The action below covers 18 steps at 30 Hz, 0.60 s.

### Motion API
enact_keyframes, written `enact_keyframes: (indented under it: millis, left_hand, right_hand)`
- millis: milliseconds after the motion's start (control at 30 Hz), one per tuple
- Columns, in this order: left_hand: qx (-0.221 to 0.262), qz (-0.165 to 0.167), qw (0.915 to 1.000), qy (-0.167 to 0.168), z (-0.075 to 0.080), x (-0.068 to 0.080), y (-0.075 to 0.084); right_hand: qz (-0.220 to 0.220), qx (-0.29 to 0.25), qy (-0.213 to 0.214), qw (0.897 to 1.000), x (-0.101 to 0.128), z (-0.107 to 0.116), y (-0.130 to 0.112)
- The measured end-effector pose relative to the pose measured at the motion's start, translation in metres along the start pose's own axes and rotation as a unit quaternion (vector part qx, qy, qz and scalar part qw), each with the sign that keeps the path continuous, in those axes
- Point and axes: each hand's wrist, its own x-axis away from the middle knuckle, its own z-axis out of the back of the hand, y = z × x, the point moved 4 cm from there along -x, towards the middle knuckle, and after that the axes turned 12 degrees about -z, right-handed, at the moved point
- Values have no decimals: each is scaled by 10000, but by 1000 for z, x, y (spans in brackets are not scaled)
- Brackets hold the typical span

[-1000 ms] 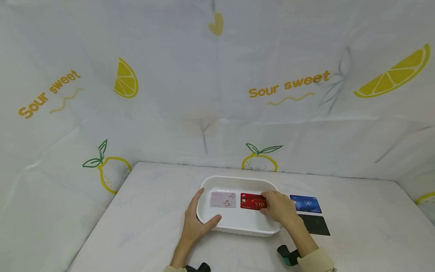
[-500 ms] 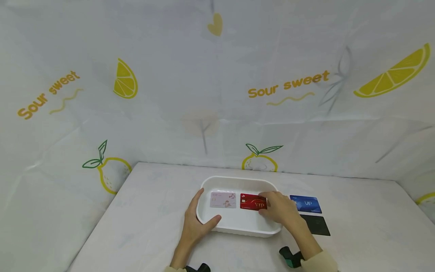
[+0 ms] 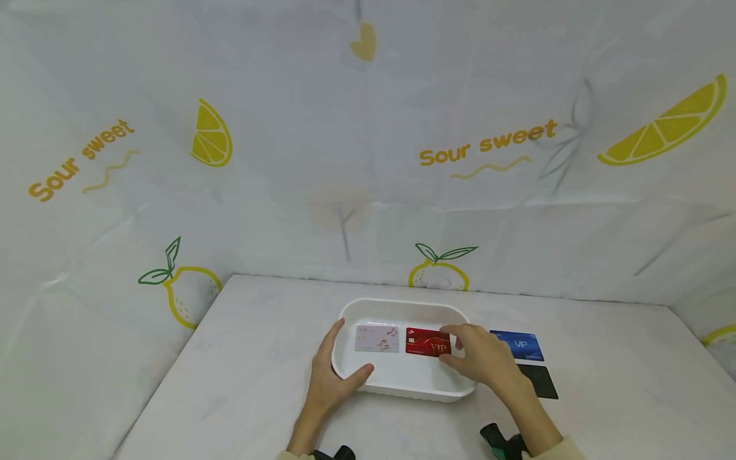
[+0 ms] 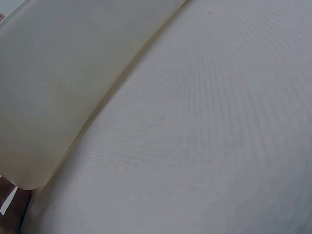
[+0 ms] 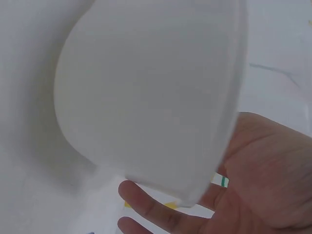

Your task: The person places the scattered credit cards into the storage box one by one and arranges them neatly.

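Note:
A white tray [image 3: 402, 385] sits mid-table and holds a pale pink card [image 3: 377, 338] and a red VIP card [image 3: 427, 342] side by side. My left hand [image 3: 330, 377] grips the tray's left rim, thumb inside and fingers along the outer wall. My right hand [image 3: 473, 355] hovers over the tray's right end with its fingers loosely spread at the red card's right edge, holding nothing. In the right wrist view the open palm [image 5: 265, 178] lies beside the tray's outer wall [image 5: 146, 97]. The left wrist view shows only the tray wall [image 4: 48, 87] and the table [image 4: 219, 146].
A blue VIP card [image 3: 522, 345] lies on the table just right of the tray, with a black card [image 3: 543, 382] in front of it, partly behind my right forearm. A lemon-print cloth backdrop [image 3: 368, 160] closes in the table at the back and sides.
My right hand has drawn back slightly to the right from the red card, and its fingers have spread. The left hand and the tray have stayed put.

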Motion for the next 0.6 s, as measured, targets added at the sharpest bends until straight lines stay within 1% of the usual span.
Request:
enact_keyframes:
  millis: [167, 400, 600]
  left_hand:
    - [10, 15, 10000, 0, 0, 0, -1]
    - [-14, 3, 10000, -6, 0, 1, -2]
    - [-62, -9, 10000, 9, 0, 0, -2]
  right_hand:
    - [92, -68, 89, 9999, 7, 9, 1]
    - [152, -309, 9, 9994, 14, 20, 9]
    - [370, -515, 100, 9979, 20, 28, 17]
